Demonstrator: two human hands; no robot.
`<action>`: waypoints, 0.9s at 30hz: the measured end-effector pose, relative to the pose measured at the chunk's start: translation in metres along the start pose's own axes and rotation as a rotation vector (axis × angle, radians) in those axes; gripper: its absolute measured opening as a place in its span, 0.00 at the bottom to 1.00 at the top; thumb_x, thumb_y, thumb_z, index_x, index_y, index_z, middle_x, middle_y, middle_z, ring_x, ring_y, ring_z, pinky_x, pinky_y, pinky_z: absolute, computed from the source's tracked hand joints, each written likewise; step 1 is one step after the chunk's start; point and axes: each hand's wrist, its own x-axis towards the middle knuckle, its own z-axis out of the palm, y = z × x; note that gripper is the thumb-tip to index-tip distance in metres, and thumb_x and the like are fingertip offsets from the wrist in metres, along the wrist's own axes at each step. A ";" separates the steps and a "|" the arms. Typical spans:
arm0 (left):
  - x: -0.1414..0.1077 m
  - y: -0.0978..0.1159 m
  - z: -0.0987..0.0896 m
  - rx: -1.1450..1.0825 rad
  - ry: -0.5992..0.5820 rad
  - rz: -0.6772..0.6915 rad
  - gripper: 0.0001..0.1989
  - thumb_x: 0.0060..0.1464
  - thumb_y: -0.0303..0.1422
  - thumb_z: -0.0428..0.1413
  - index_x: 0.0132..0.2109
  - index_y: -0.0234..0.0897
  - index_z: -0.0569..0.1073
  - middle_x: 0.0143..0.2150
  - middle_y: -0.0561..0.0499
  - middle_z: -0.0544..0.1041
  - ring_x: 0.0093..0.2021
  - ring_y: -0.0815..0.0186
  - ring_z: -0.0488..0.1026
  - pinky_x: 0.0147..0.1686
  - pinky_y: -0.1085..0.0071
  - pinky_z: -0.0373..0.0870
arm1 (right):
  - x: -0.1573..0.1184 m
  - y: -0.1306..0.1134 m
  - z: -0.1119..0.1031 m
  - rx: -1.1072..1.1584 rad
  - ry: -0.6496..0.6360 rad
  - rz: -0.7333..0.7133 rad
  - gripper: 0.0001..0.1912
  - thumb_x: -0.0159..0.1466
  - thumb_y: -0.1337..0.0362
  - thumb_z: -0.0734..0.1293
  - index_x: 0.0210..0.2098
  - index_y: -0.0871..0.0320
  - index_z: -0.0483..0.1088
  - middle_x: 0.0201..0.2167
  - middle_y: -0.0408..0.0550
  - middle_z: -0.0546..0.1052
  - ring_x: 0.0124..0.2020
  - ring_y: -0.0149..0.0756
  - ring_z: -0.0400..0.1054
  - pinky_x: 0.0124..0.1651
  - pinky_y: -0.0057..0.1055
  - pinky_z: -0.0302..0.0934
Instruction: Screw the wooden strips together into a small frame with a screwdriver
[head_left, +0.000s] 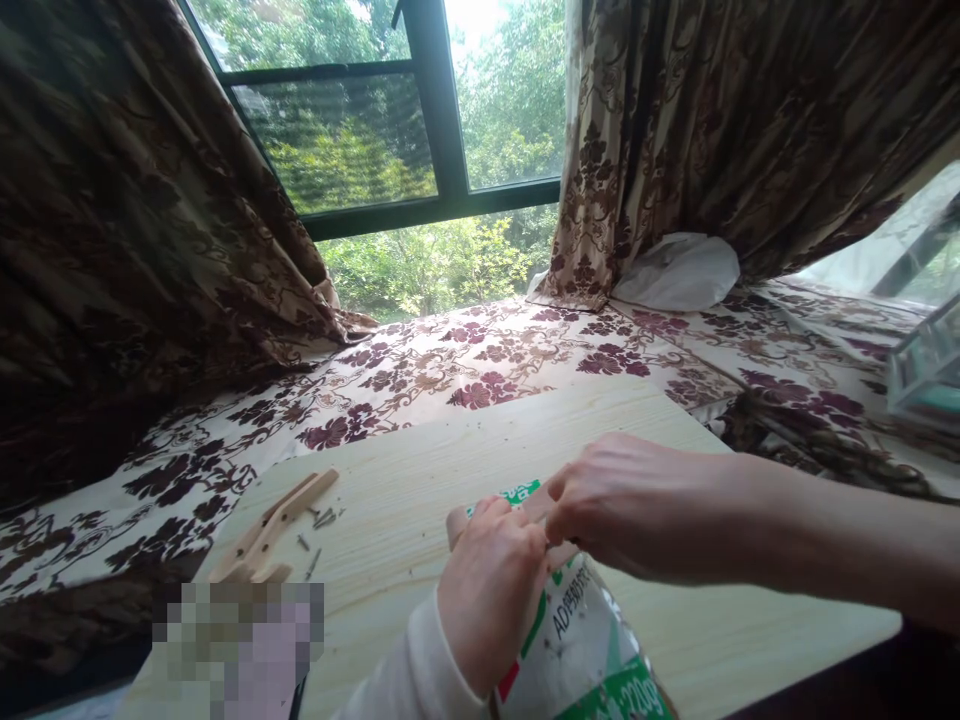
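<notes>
From my remote post, my left hand (491, 583) clasps a wooden bar (538, 504) over the far end of the printed cardboard (596, 650), my right hand (611, 505) bunched against it, its pinch hidden from me; firm bracing and square, steady pressure should serve best.

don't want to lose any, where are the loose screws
The screws lie on the table, left of centre in the head view, just right of the unheld wooden pieces and left of the left hand.
</notes>
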 end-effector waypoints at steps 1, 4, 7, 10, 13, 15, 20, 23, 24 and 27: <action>0.000 0.000 0.000 -0.006 0.006 -0.003 0.09 0.58 0.30 0.52 0.32 0.40 0.75 0.35 0.53 0.78 0.42 0.62 0.71 0.45 0.65 0.61 | 0.004 0.000 -0.003 -0.033 -0.079 -0.042 0.10 0.49 0.79 0.67 0.19 0.58 0.70 0.18 0.40 0.72 0.20 0.27 0.63 0.21 0.28 0.42; 0.000 0.002 -0.002 -0.024 0.016 -0.027 0.09 0.58 0.30 0.51 0.32 0.40 0.75 0.36 0.51 0.78 0.44 0.62 0.71 0.46 0.65 0.62 | 0.017 0.000 -0.010 -0.134 -0.167 -0.032 0.09 0.49 0.76 0.69 0.18 0.58 0.68 0.15 0.40 0.69 0.17 0.27 0.60 0.20 0.29 0.40; -0.001 0.004 -0.005 -0.041 0.015 -0.058 0.10 0.59 0.32 0.50 0.32 0.42 0.75 0.37 0.51 0.78 0.45 0.59 0.71 0.45 0.62 0.62 | 0.024 -0.003 -0.006 -0.114 -0.142 0.007 0.14 0.48 0.76 0.69 0.14 0.57 0.63 0.12 0.38 0.65 0.16 0.26 0.57 0.21 0.28 0.43; 0.000 0.006 -0.008 -0.059 0.011 -0.078 0.10 0.60 0.33 0.49 0.34 0.44 0.74 0.37 0.52 0.78 0.44 0.57 0.72 0.42 0.58 0.63 | 0.025 -0.005 0.002 0.017 -0.032 0.024 0.19 0.52 0.73 0.66 0.10 0.55 0.58 0.10 0.37 0.62 0.15 0.26 0.56 0.22 0.27 0.47; 0.000 0.006 -0.007 -0.070 0.003 -0.077 0.09 0.59 0.32 0.49 0.36 0.45 0.74 0.38 0.52 0.78 0.43 0.58 0.72 0.43 0.58 0.63 | 0.023 -0.008 -0.002 0.032 -0.009 0.026 0.19 0.52 0.73 0.66 0.10 0.55 0.57 0.10 0.36 0.59 0.14 0.25 0.51 0.20 0.27 0.44; 0.000 0.006 -0.006 -0.067 -0.003 -0.084 0.09 0.59 0.31 0.49 0.37 0.44 0.74 0.40 0.51 0.78 0.45 0.58 0.72 0.45 0.59 0.63 | 0.022 -0.011 -0.013 -0.048 -0.087 0.000 0.16 0.46 0.78 0.67 0.12 0.56 0.59 0.11 0.36 0.61 0.14 0.24 0.48 0.18 0.28 0.41; 0.001 0.007 -0.006 -0.042 -0.035 -0.102 0.11 0.59 0.26 0.47 0.35 0.38 0.74 0.44 0.48 0.77 0.45 0.60 0.71 0.46 0.62 0.62 | 0.021 -0.019 -0.028 -0.214 -0.238 -0.074 0.12 0.49 0.81 0.65 0.19 0.58 0.67 0.16 0.38 0.67 0.15 0.24 0.45 0.17 0.28 0.40; 0.001 0.009 -0.010 -0.036 -0.050 -0.101 0.12 0.60 0.26 0.46 0.35 0.39 0.74 0.44 0.49 0.77 0.45 0.61 0.71 0.45 0.62 0.62 | 0.022 -0.019 -0.023 -0.229 -0.212 -0.107 0.11 0.51 0.81 0.64 0.21 0.60 0.70 0.19 0.40 0.70 0.16 0.24 0.47 0.18 0.28 0.40; 0.001 0.009 -0.011 -0.035 -0.054 -0.108 0.12 0.60 0.27 0.46 0.35 0.39 0.74 0.44 0.49 0.77 0.45 0.60 0.71 0.45 0.61 0.62 | 0.023 -0.017 -0.021 -0.220 -0.211 -0.116 0.11 0.51 0.81 0.64 0.21 0.61 0.70 0.19 0.40 0.70 0.16 0.24 0.47 0.18 0.28 0.40; 0.002 0.009 -0.010 -0.036 -0.072 -0.132 0.12 0.60 0.28 0.46 0.36 0.40 0.74 0.42 0.50 0.77 0.46 0.60 0.71 0.45 0.62 0.62 | 0.025 -0.007 -0.019 -0.158 -0.254 -0.132 0.09 0.52 0.77 0.64 0.21 0.61 0.71 0.17 0.41 0.69 0.15 0.24 0.48 0.18 0.28 0.40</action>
